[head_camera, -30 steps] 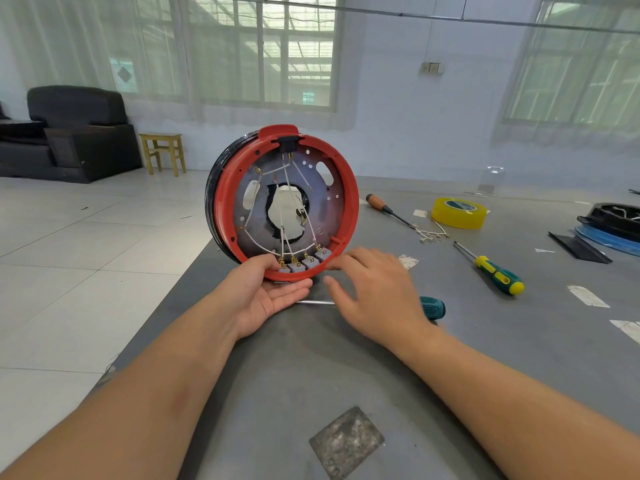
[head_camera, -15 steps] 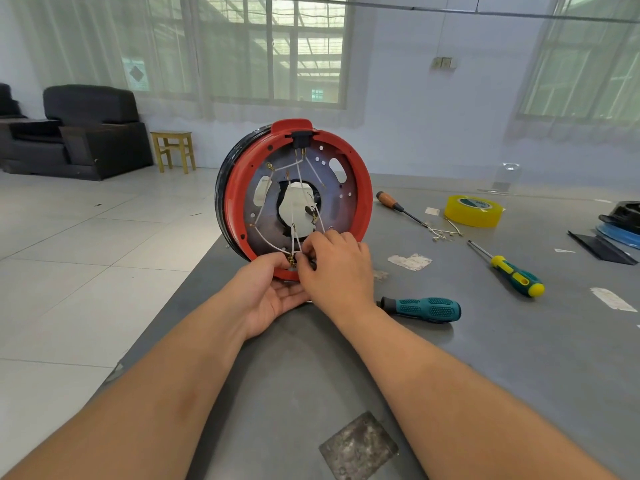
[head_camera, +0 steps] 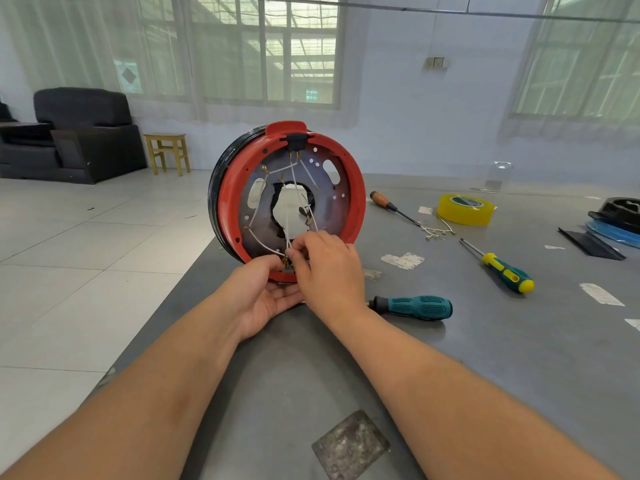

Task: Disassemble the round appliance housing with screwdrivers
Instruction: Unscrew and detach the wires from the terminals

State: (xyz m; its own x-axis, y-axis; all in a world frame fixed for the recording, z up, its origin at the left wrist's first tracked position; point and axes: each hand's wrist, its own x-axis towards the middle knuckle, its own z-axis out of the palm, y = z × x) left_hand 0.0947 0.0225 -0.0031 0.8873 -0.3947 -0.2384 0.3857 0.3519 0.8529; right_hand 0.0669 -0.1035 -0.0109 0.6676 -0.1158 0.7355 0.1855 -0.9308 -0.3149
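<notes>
The round housing (head_camera: 349, 188), red-rimmed with a black outer band, stands on edge on the grey table, its open back facing me with a metal plate and white wires (head_camera: 294, 188) inside. My left hand (head_camera: 265, 296) cups the bottom of the rim, thumb on the red edge. My right hand (head_camera: 329, 268) pinches the white wires at the brass terminals on the lower rim. A teal-handled screwdriver (head_camera: 415, 306) lies just right of my right wrist. A yellow-green screwdriver (head_camera: 502, 270) and a wooden-handled screwdriver (head_camera: 388, 204) lie farther right.
A yellow tape roll (head_camera: 464, 208) and loose wire bits (head_camera: 438, 232) lie at the back right. Black and blue parts (head_camera: 613, 223) sit at the far right edge. A worn square patch (head_camera: 349, 445) marks the near table. The table's left edge (head_camera: 194, 271) drops to tiled floor.
My right hand moved from flat on the table up to the lower rim and took hold of the wires, uncovering the teal screwdriver. The left hand stayed under the housing.
</notes>
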